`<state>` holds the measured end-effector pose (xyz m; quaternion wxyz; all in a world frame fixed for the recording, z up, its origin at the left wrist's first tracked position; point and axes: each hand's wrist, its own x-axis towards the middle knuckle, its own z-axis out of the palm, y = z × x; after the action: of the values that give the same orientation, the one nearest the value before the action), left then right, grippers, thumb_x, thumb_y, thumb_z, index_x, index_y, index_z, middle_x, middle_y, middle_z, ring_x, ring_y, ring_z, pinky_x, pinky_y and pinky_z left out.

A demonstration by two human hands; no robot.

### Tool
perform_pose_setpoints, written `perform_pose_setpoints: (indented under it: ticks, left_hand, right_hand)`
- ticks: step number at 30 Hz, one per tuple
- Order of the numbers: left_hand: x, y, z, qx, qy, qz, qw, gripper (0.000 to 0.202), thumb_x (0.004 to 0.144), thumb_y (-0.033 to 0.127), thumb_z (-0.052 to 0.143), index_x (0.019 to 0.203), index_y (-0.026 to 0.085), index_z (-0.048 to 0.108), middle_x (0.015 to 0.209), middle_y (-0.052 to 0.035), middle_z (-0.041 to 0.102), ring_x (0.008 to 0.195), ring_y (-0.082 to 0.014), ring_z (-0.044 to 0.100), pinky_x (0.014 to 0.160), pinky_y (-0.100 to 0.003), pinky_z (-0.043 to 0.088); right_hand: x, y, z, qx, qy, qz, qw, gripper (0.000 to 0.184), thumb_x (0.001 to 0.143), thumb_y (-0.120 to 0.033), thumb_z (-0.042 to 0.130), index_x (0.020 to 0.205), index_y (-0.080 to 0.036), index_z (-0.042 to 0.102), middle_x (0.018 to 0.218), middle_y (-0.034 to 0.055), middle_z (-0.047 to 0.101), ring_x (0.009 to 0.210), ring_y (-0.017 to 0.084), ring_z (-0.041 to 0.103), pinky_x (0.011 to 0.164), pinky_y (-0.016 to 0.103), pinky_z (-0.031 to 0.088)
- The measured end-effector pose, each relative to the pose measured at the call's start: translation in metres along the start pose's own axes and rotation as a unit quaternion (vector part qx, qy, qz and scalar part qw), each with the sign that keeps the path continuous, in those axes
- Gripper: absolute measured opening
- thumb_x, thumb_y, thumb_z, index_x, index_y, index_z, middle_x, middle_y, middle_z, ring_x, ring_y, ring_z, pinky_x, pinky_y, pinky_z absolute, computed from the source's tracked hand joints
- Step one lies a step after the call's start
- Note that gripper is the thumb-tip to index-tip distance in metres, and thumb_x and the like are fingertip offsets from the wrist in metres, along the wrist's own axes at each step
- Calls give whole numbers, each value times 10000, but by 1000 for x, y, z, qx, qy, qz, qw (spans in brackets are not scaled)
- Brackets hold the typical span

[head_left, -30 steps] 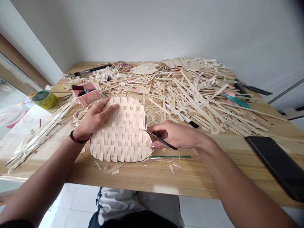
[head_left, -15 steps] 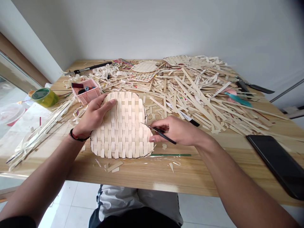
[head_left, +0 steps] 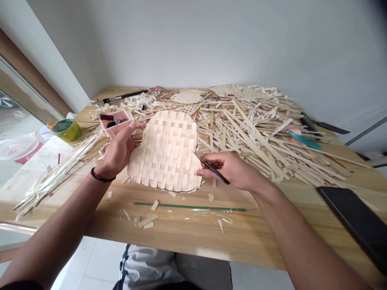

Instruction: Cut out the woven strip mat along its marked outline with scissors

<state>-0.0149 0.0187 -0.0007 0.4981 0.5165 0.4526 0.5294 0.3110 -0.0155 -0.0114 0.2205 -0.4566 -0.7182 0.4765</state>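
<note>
At a wooden table (head_left: 187,229) strewn with cut strips, seen from the head camera, a person works on a woven mat (head_left: 169,151) of pale flat strips, rounded in outline. Both bare forearms reach in from the lower corners of the frame. The left hand (head_left: 119,151), a dark cord bracelet at its wrist, grips the mat's left edge with thumb on top and fingers curled behind, holding it lifted and tilted up off the tabletop. The right hand (head_left: 232,169) is closed around a pair of small dark scissors (head_left: 210,167), whose thin tips point up and left and meet the mat's right edge; how far the blades are parted cannot be told.

Just below the mat, small offcuts (head_left: 210,196) lie scattered on the bare wood, and a long thin green strip (head_left: 190,207) lies flat across the table between the mat and the near edge. Behind the left hand sits a pink tray (head_left: 116,123) with thread spools, and farther left a roll of green tape (head_left: 66,129). A deep heap of loose pale strips (head_left: 256,129) covers the far and right half of the table, with smaller woven pieces (head_left: 187,96) lying near the wall. A teal-handled tool (head_left: 304,139) rests on the heap at right. A black phone (head_left: 356,219) lies flat near the right edge, well apart from both hands.
</note>
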Motion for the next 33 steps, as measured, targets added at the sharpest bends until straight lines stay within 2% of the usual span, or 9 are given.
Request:
perform_pose_setpoints:
  ticks: [4,8,11,16,23,25,27,30,33]
  left_hand:
    - [6,0,-4,-111,-1,-27,993,458,951,661,692,1024,217,773,825,-60,774,720,-221,741,663,-347,598]
    - [-2,-3,3,-187,-40,-47,980,336,846,518,900,908,217,764,832,-27,764,815,-202,764,867,-370,653]
    - [-12,-6,15,-171,-56,-44,983,251,762,326,984,823,201,775,906,-29,754,906,-181,728,926,-329,634]
    - [-17,-9,25,-160,-51,-42,985,261,716,320,1004,892,214,843,986,-48,783,898,-188,702,835,-325,631]
    - [4,-4,-5,-163,50,15,985,249,759,241,929,689,174,699,842,-6,690,765,-112,598,695,-229,536]
    - [8,-3,-12,-158,69,23,985,310,762,237,903,636,174,627,836,-8,679,783,-121,603,701,-237,522]
    - [11,-3,-16,-142,69,26,987,315,769,255,886,629,177,615,845,-21,684,818,-142,619,734,-258,526]
    - [12,-7,-16,-104,27,10,994,270,770,300,893,666,181,673,847,-37,693,836,-171,632,764,-290,530]
    - [9,-15,-14,-67,-20,-16,997,245,769,338,924,711,189,737,829,-37,696,792,-173,621,715,-292,492]
  right_hand:
    - [4,3,-2,65,119,-31,990,652,755,-774,868,700,-199,563,676,-40,411,645,117,356,591,292,291]
    - [6,6,5,119,211,-46,969,602,779,-707,895,714,-214,556,643,-37,435,614,127,384,571,293,305]
    - [7,7,13,159,218,-43,962,554,798,-689,890,765,-219,599,677,-24,470,637,145,417,575,296,346]
    - [9,7,24,169,193,-45,966,510,828,-667,874,828,-215,638,716,-10,528,677,167,487,606,304,428]
    - [7,2,11,149,23,10,989,575,710,-595,980,1050,-192,749,911,37,687,903,227,677,859,365,583]
    - [6,7,3,146,47,15,988,604,718,-626,967,1090,-193,770,928,45,698,921,236,685,869,374,581]
    - [7,14,-4,155,130,11,979,617,762,-668,926,1141,-205,775,985,57,719,955,239,688,894,378,570]
    - [11,26,-6,200,231,9,952,621,783,-668,914,1191,-225,760,1097,74,746,1007,239,684,900,366,548]
    - [15,29,1,276,233,12,932,577,710,-575,982,1111,-232,749,1125,64,744,1006,234,676,844,347,555]
